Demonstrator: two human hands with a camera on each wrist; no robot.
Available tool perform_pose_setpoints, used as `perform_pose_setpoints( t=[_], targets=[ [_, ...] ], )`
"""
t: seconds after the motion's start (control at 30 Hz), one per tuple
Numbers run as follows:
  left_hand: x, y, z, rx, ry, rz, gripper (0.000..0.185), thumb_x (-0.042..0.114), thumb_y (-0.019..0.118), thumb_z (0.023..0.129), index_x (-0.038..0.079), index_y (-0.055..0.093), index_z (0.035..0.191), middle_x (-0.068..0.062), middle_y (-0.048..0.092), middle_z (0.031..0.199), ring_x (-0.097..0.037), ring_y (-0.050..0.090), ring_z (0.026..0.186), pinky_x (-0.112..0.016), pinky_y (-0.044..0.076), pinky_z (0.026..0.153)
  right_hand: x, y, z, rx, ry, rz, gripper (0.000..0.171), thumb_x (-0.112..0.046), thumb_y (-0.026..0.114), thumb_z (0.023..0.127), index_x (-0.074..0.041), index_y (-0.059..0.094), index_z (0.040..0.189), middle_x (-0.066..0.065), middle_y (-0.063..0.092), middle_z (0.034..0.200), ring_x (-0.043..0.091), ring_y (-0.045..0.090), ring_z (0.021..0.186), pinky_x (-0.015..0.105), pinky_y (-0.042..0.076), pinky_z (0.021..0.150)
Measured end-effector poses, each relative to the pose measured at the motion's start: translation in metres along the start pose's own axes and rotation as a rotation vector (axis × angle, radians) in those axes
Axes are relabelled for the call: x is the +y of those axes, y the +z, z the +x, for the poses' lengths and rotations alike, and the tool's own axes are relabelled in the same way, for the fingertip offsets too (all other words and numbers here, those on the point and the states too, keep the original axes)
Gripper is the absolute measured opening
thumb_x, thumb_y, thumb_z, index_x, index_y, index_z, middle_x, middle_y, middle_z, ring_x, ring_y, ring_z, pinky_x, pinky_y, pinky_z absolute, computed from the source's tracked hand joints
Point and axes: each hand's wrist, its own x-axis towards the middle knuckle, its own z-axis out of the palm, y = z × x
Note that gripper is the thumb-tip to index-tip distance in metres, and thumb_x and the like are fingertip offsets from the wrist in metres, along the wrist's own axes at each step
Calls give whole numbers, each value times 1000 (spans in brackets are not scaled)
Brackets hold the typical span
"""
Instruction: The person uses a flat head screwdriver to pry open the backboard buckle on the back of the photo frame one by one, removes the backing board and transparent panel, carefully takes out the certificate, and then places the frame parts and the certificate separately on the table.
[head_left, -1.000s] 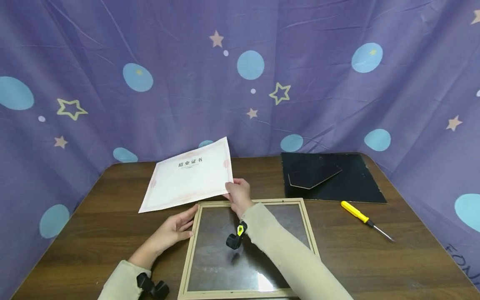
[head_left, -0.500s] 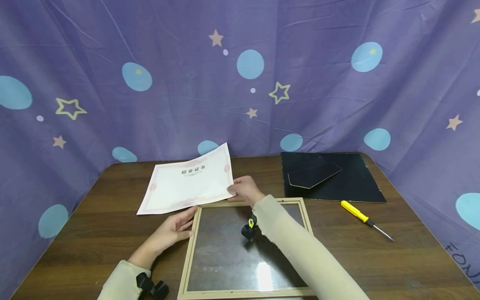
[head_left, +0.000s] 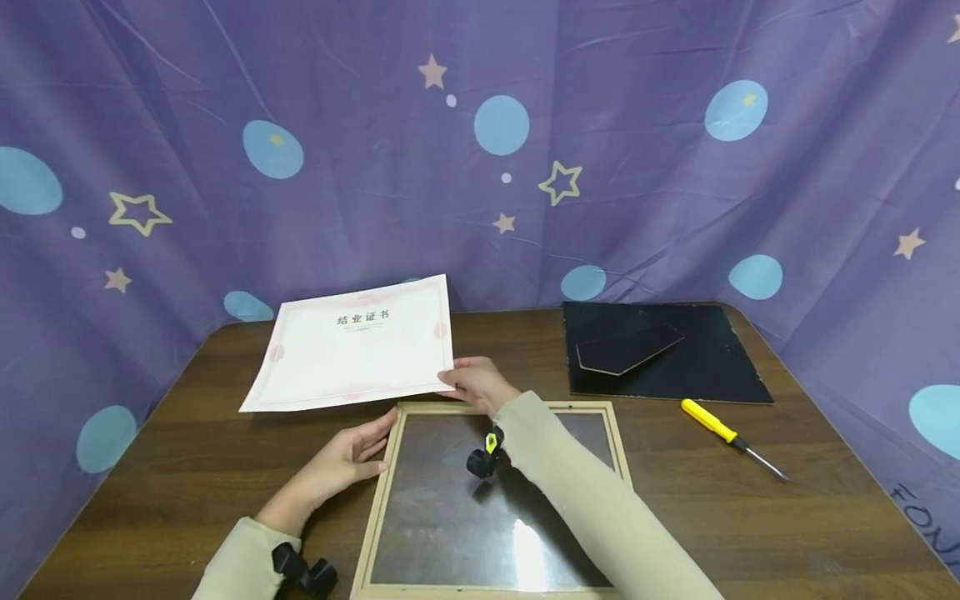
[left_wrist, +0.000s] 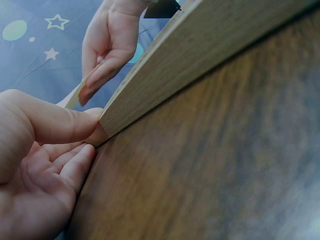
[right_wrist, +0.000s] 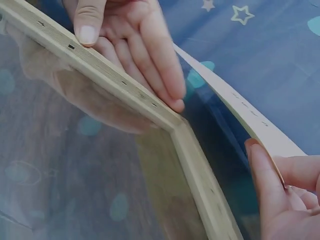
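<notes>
My right hand (head_left: 480,386) pinches the lower right corner of a white certificate (head_left: 360,346), thumb on the front face and fingers behind. The sheet is tilted up beyond the wooden picture frame (head_left: 378,508), with Chinese lettering on top and pink patches at its sides. In the right wrist view the certificate (right_wrist: 240,102) appears nearly edge-on. My left hand (head_left: 345,458) touches the frame's far left corner. Its fingers (right_wrist: 165,60) lie straight along the outer side, while the thumb rests on the edge. The frame lies flat, with a clear reflective pane (head_left: 450,533) inside.
A black backing board (head_left: 720,358) with a fold-out stand (head_left: 626,352) lies at the back right of the brown table (head_left: 825,533). In front of it is a yellow-handled screwdriver (head_left: 712,423). A purple curtain (head_left: 637,208) hangs behind the table.
The certificate dipped towards the table, then rose and shifted left. My right hand moved right, then back left with it. The left hand stays at the frame corner.
</notes>
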Motion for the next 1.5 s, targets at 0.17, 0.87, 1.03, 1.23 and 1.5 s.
perform_pose_setpoints(
  t=[0.17, 0.87, 1.03, 1.23, 1.5],
  targets=[
    [0, 0, 0, -6, 28, -4, 73, -9, 61, 82, -11, 22, 144, -27, 17, 151, -38, 19, 136, -11, 34, 101, 3, 18, 4, -16, 21, -19, 23, 13, 56, 86, 15, 55, 109, 9, 59, 81, 20, 66, 81, 36, 54, 86],
    [-3, 0, 3, -34, 72, -23, 73, -7, 61, 83, -13, 20, 143, -29, 16, 150, -23, 25, 136, -12, 34, 102, 4, 53, 12, 55, -31, -83, 23, 8, 62, 84, 14, 59, 106, 16, 64, 91, 26, 68, 88, 32, 58, 76],
    [-4, -1, 3, -38, 75, -32, 73, -6, 61, 84, -13, 20, 143, -30, 16, 149, -23, 25, 136, -12, 33, 102, 6, 52, 14, 57, -77, -172, 19, 8, 63, 82, 15, 61, 100, 18, 65, 89, 28, 68, 84, 33, 59, 70],
    [-3, -2, 1, -40, 70, -27, 73, -7, 61, 83, -13, 20, 143, -30, 15, 150, -13, 26, 136, -11, 33, 102, 6, 44, 19, 83, -135, -258, 18, 2, 64, 84, 13, 63, 97, 16, 66, 83, 20, 67, 71, 32, 59, 66],
    [-1, -3, -2, -39, 42, -31, 74, -7, 61, 83, -12, 19, 144, -27, 15, 151, -18, 23, 137, -11, 33, 102, 4, 40, 22, 62, -152, -207, 17, 11, 62, 81, 17, 63, 98, 21, 66, 81, 15, 62, 59, 33, 59, 69]
  ],
)
